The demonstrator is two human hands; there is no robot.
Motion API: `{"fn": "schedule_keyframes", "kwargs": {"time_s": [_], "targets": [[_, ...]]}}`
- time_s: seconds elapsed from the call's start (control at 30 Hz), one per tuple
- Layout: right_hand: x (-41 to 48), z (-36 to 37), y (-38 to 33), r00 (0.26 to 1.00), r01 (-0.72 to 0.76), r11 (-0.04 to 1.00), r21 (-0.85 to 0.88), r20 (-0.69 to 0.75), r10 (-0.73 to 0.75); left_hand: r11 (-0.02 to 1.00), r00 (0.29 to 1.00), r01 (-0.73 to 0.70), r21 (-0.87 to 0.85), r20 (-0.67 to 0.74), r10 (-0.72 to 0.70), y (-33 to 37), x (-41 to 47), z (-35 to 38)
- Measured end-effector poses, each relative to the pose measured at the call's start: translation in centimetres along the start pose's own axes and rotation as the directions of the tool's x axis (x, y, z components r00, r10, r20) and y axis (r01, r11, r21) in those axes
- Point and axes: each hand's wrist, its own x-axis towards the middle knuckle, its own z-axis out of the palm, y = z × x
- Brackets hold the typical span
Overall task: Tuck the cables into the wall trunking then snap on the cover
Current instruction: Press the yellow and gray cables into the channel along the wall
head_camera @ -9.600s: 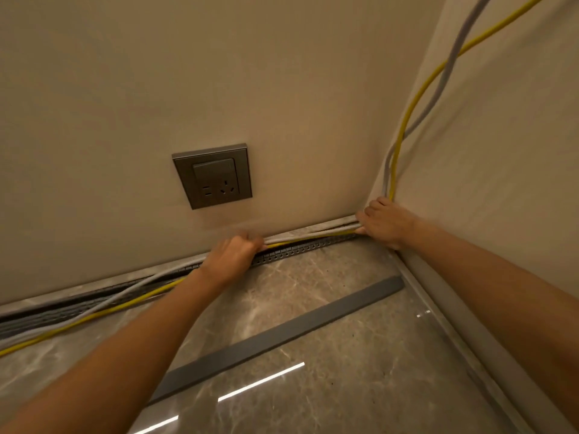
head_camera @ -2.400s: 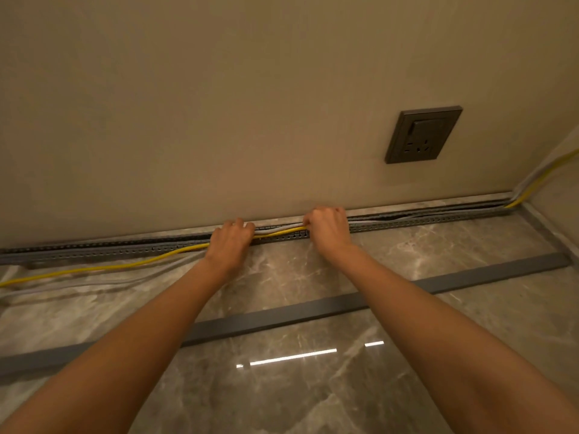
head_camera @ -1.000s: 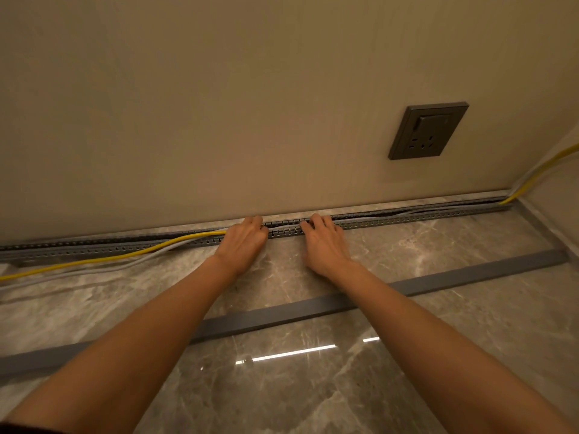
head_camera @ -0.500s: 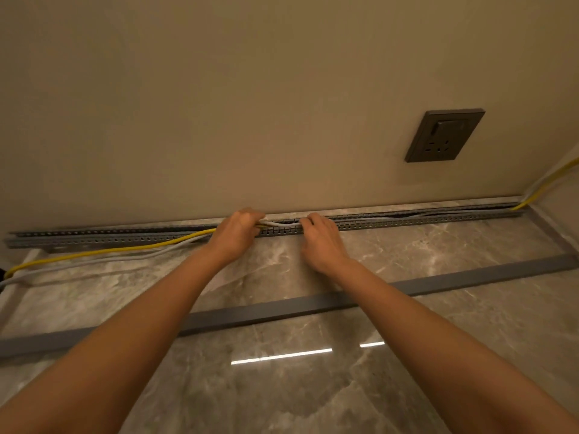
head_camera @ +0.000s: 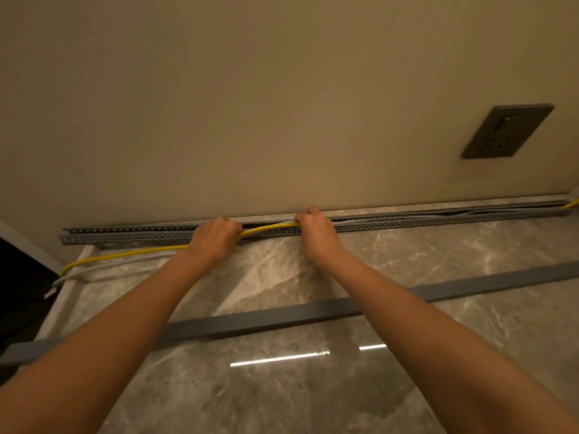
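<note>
Both hands on the cables at the open trunking, cover lying loose on the floor.

Beige wall (head_camera: 250, 104) meets marble floor (head_camera: 407, 386). Grey slotted trunking (head_camera: 131, 236) runs along the foot of the wall, its top open. Grey cover (head_camera: 470, 288) lies flat on the floor, well apart from the trunking, passing under both forearms. Dark socket plate (head_camera: 507, 131) on wall, upper right. Yellow cable (head_camera: 125, 254) and grey cable (head_camera: 119, 264) lie out on the floor at left; right of the hands they sit inside the channel. Left hand (head_camera: 213, 239) is curled closed around the yellow cable; whether it also has the grey one, cannot tell. Right hand (head_camera: 316, 233) is closed, fingers pinching the yellow cable at the trunking edge. Between the hands the yellow cable arcs just above the channel.
</note>
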Motion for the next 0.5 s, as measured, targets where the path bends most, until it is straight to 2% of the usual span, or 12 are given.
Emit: {"fn": "schedule_keyframes", "kwargs": {"time_s": [0.07, 0.17, 0.3, 0.37, 0.47, 0.5], "targets": [[0.0, 0.0, -0.5, 1.000, -0.027, 0.999, -0.025, 0.006, 0.027, 0.998, 0.999, -0.026, -0.055, -0.020, 0.025, -0.9, 0.3, -0.8], [0.0, 0.0, -1.1, 0.998, -0.057, 0.997, -0.048, 0.006, 0.057, 0.998, 0.996, -0.056, -0.031, -0.073, 0.054, -1.8, 1.0, -1.5], [0.2, 0.0, -1.3, 0.997, -0.082, 0.995, -0.059, 0.003, 0.082, 0.991, 0.951, -0.121, 0.061, -0.278, 0.133, -1.7, 1.1, -0.9], [0.1, 0.2, -1.2, 0.998, -0.062, 0.996, -0.056, -0.002, 0.062, 0.977, 0.941, -0.179, 0.119, -0.271, 0.205, -1.7, 1.0, -0.5], [-0.1, 0.5, -0.9, 0.999, -0.036, 0.998, -0.050, -0.024, 0.035, 0.977, 0.946, -0.165, 0.133, -0.260, 0.195, -1.8, 0.8, -0.5], [-0.2, 0.6, -0.8, 0.999, -0.035, 0.998, -0.051, -0.024, 0.033, 0.983, 0.957, -0.162, 0.086, -0.231, 0.177, -1.8, 0.9, -0.3]]}}
